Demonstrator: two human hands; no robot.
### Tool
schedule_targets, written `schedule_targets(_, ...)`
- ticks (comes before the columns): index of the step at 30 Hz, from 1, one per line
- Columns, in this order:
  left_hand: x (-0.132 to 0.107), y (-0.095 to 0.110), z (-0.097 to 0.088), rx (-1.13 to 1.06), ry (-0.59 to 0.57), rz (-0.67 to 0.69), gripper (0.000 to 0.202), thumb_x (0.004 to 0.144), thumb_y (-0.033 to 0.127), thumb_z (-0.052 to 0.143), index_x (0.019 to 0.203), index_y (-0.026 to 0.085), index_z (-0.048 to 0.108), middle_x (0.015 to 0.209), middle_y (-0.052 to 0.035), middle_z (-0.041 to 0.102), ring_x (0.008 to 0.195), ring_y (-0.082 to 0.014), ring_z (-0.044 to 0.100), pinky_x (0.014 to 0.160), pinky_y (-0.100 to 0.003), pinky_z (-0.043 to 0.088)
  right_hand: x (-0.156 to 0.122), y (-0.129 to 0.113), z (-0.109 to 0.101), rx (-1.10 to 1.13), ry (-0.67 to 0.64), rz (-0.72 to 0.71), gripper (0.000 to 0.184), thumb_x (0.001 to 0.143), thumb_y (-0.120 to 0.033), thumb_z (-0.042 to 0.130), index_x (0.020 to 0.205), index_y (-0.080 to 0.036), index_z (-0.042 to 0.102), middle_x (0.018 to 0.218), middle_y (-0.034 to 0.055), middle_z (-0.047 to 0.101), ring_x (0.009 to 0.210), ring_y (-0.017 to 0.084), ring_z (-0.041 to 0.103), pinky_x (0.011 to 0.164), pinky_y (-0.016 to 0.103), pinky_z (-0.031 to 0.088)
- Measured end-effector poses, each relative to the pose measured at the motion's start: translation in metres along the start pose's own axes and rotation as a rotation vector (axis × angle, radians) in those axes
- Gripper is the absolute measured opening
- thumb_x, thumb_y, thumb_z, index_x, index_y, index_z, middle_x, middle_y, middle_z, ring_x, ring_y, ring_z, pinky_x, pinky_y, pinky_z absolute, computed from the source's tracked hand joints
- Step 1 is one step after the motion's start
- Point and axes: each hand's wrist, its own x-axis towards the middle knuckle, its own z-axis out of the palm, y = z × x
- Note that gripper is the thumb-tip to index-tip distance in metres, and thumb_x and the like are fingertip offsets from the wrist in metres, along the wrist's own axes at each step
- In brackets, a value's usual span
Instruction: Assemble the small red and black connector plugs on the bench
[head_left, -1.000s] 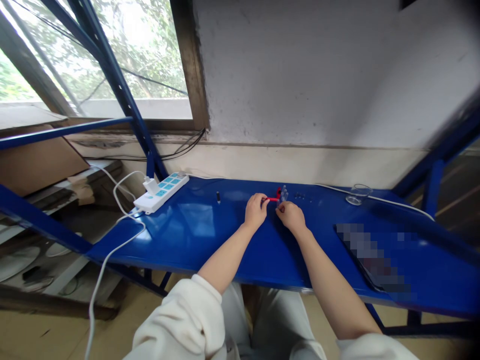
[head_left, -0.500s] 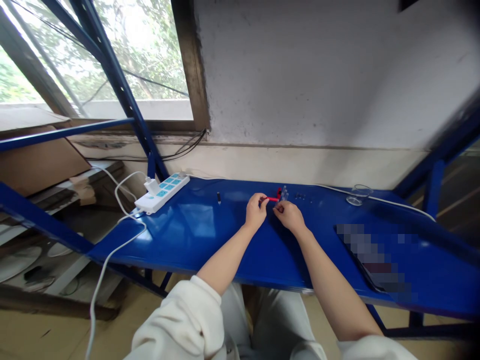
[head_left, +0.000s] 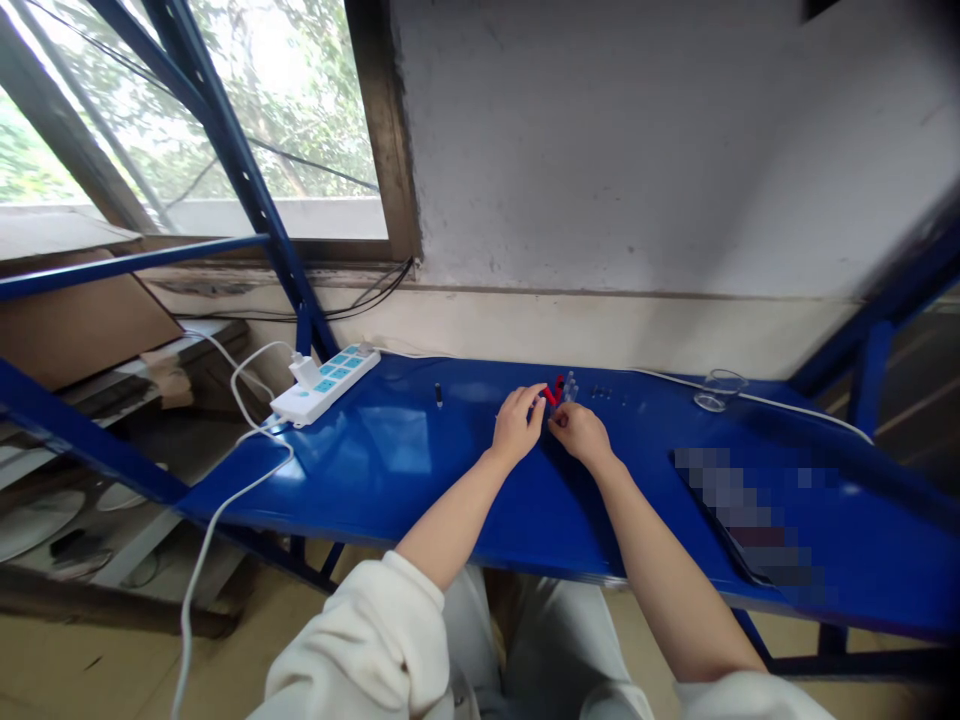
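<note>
My left hand (head_left: 517, 425) is over the middle of the blue table, thumb and forefinger at the near end of a small red tube (head_left: 550, 396). The tube now slants down to the right. Close on its right is my right hand (head_left: 583, 432), fingers pinched together; what they hold, if anything, is too small to make out. Just beyond the fingertips stand a second small red piece (head_left: 559, 383) and a cluster of clear pieces (head_left: 571, 386). Farther left, a short black-and-clear cylinder (head_left: 439, 395) is upright on the table.
Several tiny pieces (head_left: 600, 392) lie right of the cluster. A clear cup (head_left: 716, 392) stands at the back right near a white cable. A blurred-out dark flat object (head_left: 742, 520) lies at right. A white power strip (head_left: 324, 388) is at the left end of the blue table (head_left: 450, 500).
My left hand has shifted slightly right, its fingers more stretched. The red tube has turned from level to slanting downward. My right hand is nearly unmoved.
</note>
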Motion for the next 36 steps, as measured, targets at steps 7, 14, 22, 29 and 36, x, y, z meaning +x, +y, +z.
schedule_targets(7, -0.001, 0.000, 0.001, 0.053, -0.061, 0.042, 0.024, 0.088, 0.027, 0.037, 0.099, 0.019, 0.057, 0.094, -0.0059, 0.058, 0.092, -0.0158, 0.053, 0.085, -0.031, 0.043, 0.001, 0.001, 0.002, 0.025, 0.065, 0.011, 0.014, 0.074, -0.032, 0.051, 0.075, -0.019, 0.058, 0.076, 0.0018, 0.060, 0.063, 0.012, 0.053, 0.050, 0.021, 0.029)
schedule_targets(14, 0.009, -0.001, -0.006, 0.112, -0.127, 0.053, 0.015, 0.085, 0.026, 0.043, 0.088, 0.018, 0.056, 0.092, -0.0044, 0.059, 0.089, -0.0163, 0.052, 0.081, -0.031, 0.042, 0.000, 0.002, 0.003, 0.033, 0.114, -0.115, 0.015, 0.076, -0.030, 0.048, 0.072, -0.019, 0.057, 0.070, 0.0012, 0.057, 0.061, 0.011, 0.051, 0.053, 0.021, 0.031)
schedule_targets(22, 0.046, 0.000, -0.059, 0.317, -0.423, 0.126, 0.008, 0.078, 0.025, 0.054, 0.076, 0.019, 0.060, 0.084, -0.0028, 0.061, 0.088, -0.0195, 0.050, 0.079, -0.034, 0.034, -0.001, -0.006, 0.007, 0.202, 0.179, -0.291, 0.020, 0.079, -0.033, 0.048, 0.085, -0.018, 0.060, 0.072, 0.0018, 0.057, 0.061, 0.011, 0.050, 0.057, 0.021, 0.037)
schedule_targets(29, 0.086, -0.028, -0.126, 0.646, -0.521, -0.001, 0.006, 0.073, 0.021, 0.058, 0.072, 0.017, 0.063, 0.092, -0.0064, 0.059, 0.097, -0.0248, 0.045, 0.082, -0.040, 0.028, -0.001, -0.007, 0.012, 0.290, 0.159, -0.313, 0.021, 0.078, -0.031, 0.047, 0.086, -0.018, 0.062, 0.073, 0.0034, 0.058, 0.061, 0.013, 0.052, 0.057, 0.024, 0.039)
schedule_targets(36, 0.072, -0.058, -0.138, 0.740, -0.631, -0.137, 0.005, 0.070, 0.019, 0.060, 0.070, 0.019, 0.065, 0.095, -0.0072, 0.057, 0.098, -0.0263, 0.043, 0.083, -0.042, 0.029, -0.001, -0.007, 0.013, 0.285, 0.114, -0.278, 0.020, 0.078, -0.029, 0.046, 0.083, -0.019, 0.062, 0.073, 0.0028, 0.059, 0.062, 0.013, 0.052, 0.058, 0.024, 0.040)
